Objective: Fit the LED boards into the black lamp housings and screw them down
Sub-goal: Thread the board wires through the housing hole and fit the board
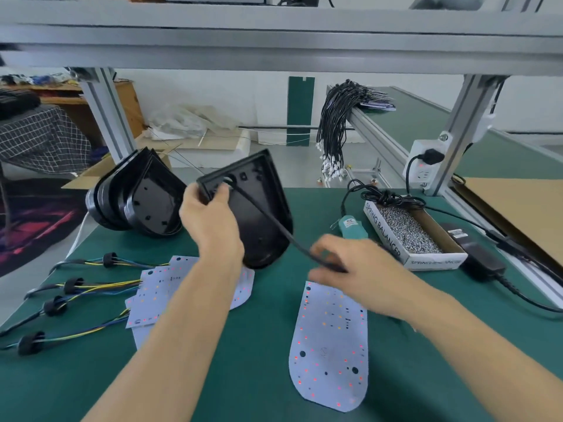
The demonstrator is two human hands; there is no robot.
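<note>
My left hand grips a black lamp housing by its upper corner and holds it tilted above the green mat, open side facing me. A black cable runs from the housing's hole down to my right hand, which pinches it; that hand is blurred. One white LED board lies flat on the mat in front of me. A pile of more LED boards with coloured wires and black grommets lies to the left. A stack of black housings leans at the back left.
A teal electric screwdriver lies behind my right hand. A cardboard box of screws stands at the right, with a black power adapter and cords beside it. A bundle of black cables hangs over the aluminium frame behind.
</note>
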